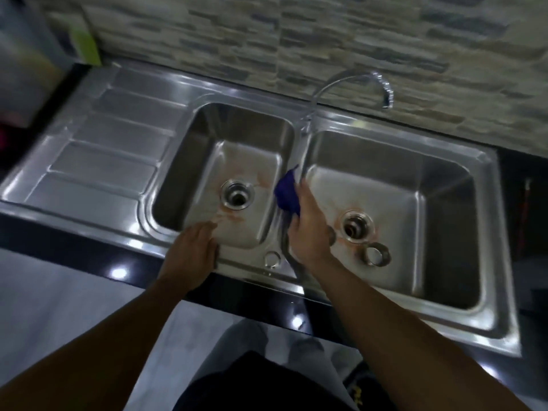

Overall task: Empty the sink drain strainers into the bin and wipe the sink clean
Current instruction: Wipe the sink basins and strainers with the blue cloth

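Sink (243, 266): a double-bowl steel unit is sitting in a black countertop (74, 241), with a ribbed drainboard (103, 149) lying at 9 o'clock of the bowls.
Left hand (192, 247): it is resting on the front rim of the left bowl (189, 173); the fingers are lying extended and loose over the edge, grasping nothing.
Right hand (308, 226): it is reaching over the divider between the bowls; the fingers are clenching a blue cloth (286, 194).
Blue cloth: it is bunching out at 11 o'clock of the right hand and touching the divider's upper edge.
Left drain (236, 198): the opening is showing dark, with orange staining spreading round it.
Right drain (355, 226): it is lying in the right bowl (444, 232) at 3 o'clock of the right hand, with an orange ring showing round it.
Strainer cup (376, 255): it is lying on the right bowl's floor, just beside the right drain at its 5 o'clock.
Small metal ring (272, 258): it is sitting on the front rim between the two wrists; whether it is a strainer cannot be told.
Faucet (386, 94): it is arching from the rear of the divider toward 1 o'clock, against the tiled wall (296, 40).
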